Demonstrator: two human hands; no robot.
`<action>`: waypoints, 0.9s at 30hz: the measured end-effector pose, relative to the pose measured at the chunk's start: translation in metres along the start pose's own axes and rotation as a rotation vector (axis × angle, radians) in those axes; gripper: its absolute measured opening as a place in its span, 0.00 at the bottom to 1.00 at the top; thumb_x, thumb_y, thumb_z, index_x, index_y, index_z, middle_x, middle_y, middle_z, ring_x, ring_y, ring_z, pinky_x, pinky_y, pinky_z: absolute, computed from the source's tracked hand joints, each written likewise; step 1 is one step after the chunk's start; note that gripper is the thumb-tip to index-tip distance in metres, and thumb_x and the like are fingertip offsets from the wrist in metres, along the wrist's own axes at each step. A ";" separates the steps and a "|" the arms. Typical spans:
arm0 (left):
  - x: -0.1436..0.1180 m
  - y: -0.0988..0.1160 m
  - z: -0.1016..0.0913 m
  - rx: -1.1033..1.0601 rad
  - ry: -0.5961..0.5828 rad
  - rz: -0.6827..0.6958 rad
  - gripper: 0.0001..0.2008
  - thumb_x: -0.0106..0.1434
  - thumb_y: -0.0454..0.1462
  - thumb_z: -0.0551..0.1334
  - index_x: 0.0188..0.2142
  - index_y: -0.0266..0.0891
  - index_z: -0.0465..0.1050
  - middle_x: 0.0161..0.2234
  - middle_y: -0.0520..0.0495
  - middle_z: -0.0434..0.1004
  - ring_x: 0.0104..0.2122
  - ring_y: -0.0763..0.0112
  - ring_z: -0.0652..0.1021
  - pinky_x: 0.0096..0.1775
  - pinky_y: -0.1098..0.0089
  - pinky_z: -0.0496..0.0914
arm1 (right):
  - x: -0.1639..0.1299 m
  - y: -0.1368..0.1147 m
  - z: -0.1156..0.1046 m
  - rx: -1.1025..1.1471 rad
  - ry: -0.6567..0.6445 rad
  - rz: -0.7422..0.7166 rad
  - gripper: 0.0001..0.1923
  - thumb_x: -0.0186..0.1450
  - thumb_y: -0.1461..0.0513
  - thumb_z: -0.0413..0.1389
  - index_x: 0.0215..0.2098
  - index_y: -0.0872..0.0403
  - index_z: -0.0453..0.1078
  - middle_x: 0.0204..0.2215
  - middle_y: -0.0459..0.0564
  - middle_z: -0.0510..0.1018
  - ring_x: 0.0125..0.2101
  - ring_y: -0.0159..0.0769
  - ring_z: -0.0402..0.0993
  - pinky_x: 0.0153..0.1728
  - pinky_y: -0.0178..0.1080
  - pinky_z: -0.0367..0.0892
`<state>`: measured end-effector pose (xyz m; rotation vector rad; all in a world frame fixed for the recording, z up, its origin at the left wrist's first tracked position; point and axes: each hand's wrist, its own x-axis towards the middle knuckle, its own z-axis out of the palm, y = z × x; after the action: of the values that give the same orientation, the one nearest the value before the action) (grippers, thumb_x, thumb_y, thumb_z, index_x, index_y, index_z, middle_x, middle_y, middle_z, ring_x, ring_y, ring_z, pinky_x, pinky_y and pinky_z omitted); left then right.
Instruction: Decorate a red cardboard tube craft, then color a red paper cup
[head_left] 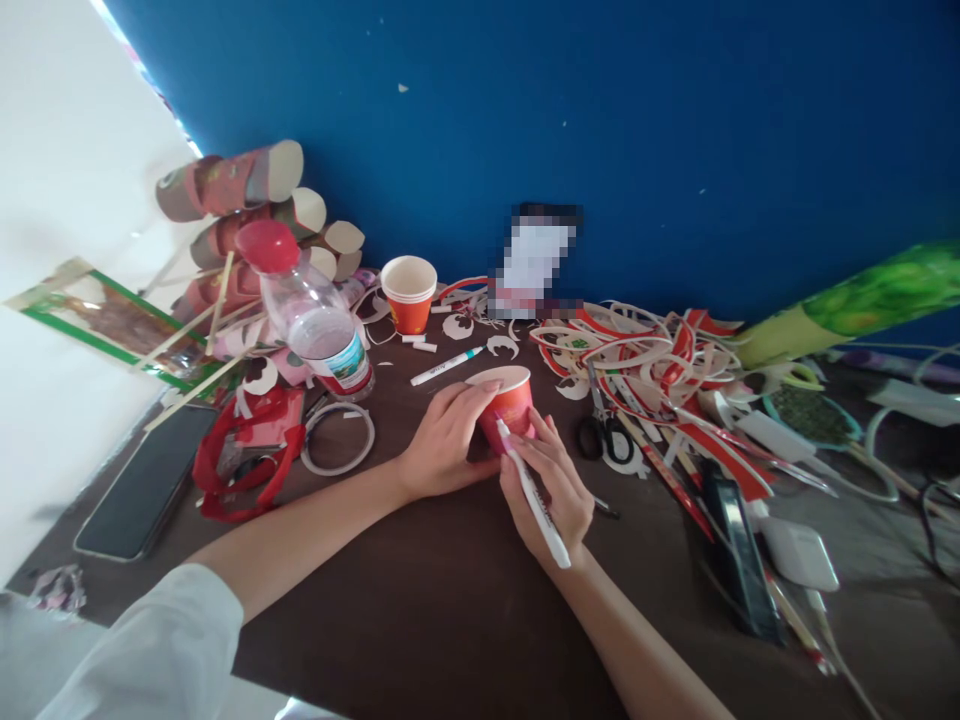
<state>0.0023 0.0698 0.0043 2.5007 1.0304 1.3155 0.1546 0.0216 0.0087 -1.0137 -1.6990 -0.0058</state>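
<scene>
A red paper cup [511, 400] stands tilted slightly between my hands on the dark table. My left hand [450, 440] is wrapped around its left side, thumb low and fingers at the rim. In my right hand [551, 487] is a white marker pen [541, 512] with a pink tip end, which points at the cup's front wall. Some right-hand fingers also rest against the cup's right side. Just behind the cup lies another white marker with a teal band [448, 366]. Whether the pink tip touches the cup I cannot tell.
Stacked orange paper cups [409, 296], a red-capped bottle [315, 320] and a tape roll [337, 439] stand or lie to the left. A dark phone [146, 482] is farther left. Black-handled scissors [604, 430] and a heap of paper strips [637, 355] lie right. A blue wall [600, 120] rises behind.
</scene>
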 end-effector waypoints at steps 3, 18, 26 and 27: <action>0.000 0.000 0.000 0.024 0.020 0.002 0.42 0.59 0.45 0.65 0.65 0.38 0.44 0.54 0.36 0.72 0.52 0.55 0.73 0.52 0.55 0.67 | 0.000 0.001 -0.001 -0.025 0.062 0.086 0.15 0.60 0.71 0.59 0.45 0.53 0.72 0.40 0.53 0.82 0.46 0.47 0.79 0.50 0.56 0.73; -0.001 0.000 0.002 0.038 0.041 -0.002 0.44 0.55 0.45 0.67 0.64 0.36 0.45 0.53 0.35 0.72 0.52 0.52 0.73 0.52 0.54 0.67 | -0.008 0.015 0.000 0.028 0.141 0.331 0.13 0.62 0.66 0.59 0.46 0.51 0.73 0.46 0.53 0.80 0.46 0.46 0.79 0.51 0.54 0.72; -0.001 -0.001 0.002 0.046 -0.006 -0.017 0.44 0.56 0.44 0.66 0.64 0.37 0.44 0.54 0.34 0.71 0.53 0.52 0.73 0.53 0.52 0.66 | -0.001 0.003 -0.002 0.030 0.050 0.130 0.17 0.59 0.71 0.59 0.45 0.51 0.72 0.39 0.50 0.82 0.46 0.45 0.79 0.54 0.55 0.69; -0.001 -0.001 0.002 0.038 0.004 -0.013 0.44 0.56 0.43 0.66 0.64 0.37 0.44 0.54 0.34 0.71 0.53 0.52 0.72 0.53 0.52 0.66 | -0.001 0.004 -0.002 0.030 0.055 0.148 0.16 0.59 0.70 0.59 0.45 0.50 0.72 0.38 0.49 0.82 0.46 0.45 0.79 0.54 0.55 0.69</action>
<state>0.0031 0.0703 0.0022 2.5149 1.0809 1.3099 0.1588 0.0225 0.0066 -1.1052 -1.5663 0.0869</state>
